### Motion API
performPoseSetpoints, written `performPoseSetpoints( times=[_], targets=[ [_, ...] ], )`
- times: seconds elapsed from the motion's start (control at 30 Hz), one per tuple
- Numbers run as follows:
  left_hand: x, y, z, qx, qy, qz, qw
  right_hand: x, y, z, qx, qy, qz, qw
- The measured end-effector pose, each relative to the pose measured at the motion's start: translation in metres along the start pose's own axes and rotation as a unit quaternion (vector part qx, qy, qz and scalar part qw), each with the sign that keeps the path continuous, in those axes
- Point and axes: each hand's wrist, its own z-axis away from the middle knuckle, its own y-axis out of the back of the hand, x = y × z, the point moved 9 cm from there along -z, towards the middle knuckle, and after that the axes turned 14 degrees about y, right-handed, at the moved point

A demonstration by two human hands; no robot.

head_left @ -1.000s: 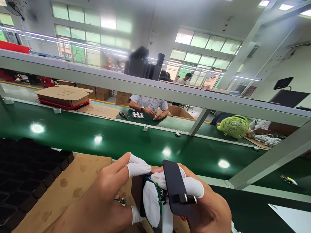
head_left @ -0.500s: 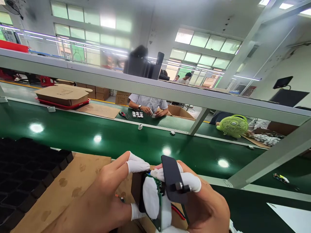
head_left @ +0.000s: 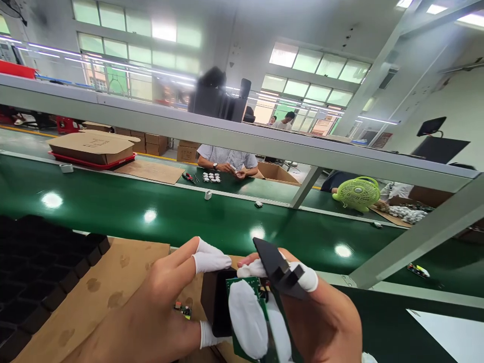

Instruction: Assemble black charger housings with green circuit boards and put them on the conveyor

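Observation:
My left hand (head_left: 162, 297), with white finger cots on, is closed around a black open-ended plastic housing (head_left: 207, 297). In my right hand (head_left: 325, 317), also in white finger cots, is a green circuit board (head_left: 238, 348) with a white oval pad (head_left: 247, 317) on its face. Wires link the board to a black end cover (head_left: 270, 259) with prongs, which the same hand grips at a tilt. The board's edge stands at the housing's open mouth; whether they touch I cannot tell. A small component board (head_left: 183, 308) lies on the cardboard behind my left hand.
Rows of black housings (head_left: 34, 272) stand at left beside the cardboard sheet (head_left: 124, 272). A green conveyor (head_left: 181, 217) carries small white parts (head_left: 207, 195). A co-worker (head_left: 227, 159) handles a white part opposite. A frame post (head_left: 412, 242) and a green fan (head_left: 357, 192) are at right.
The board has moved right, farther out of the housing, and the end cover has tilted. The red-handled tool below is now out of sight. Parts on the conveyor have shifted left.

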Motion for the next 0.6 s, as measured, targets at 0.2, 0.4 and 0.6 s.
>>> performPoseSetpoints(
  times=[0.2,0.4,0.6],
  targets=[
    [0.003,-0.001,0.002,0.008,0.005,-0.017,1.0,-0.005,0.006,0.0,0.009,0.044,0.0,0.999],
    [-0.003,-0.001,0.005,0.005,0.033,-0.065,0.997,0.004,0.012,0.013,0.017,0.046,0.054,0.997],
    [0.002,-0.002,0.001,0.008,0.011,-0.048,0.999,-0.003,0.011,0.01,-0.013,0.052,0.086,0.995]
  ],
)
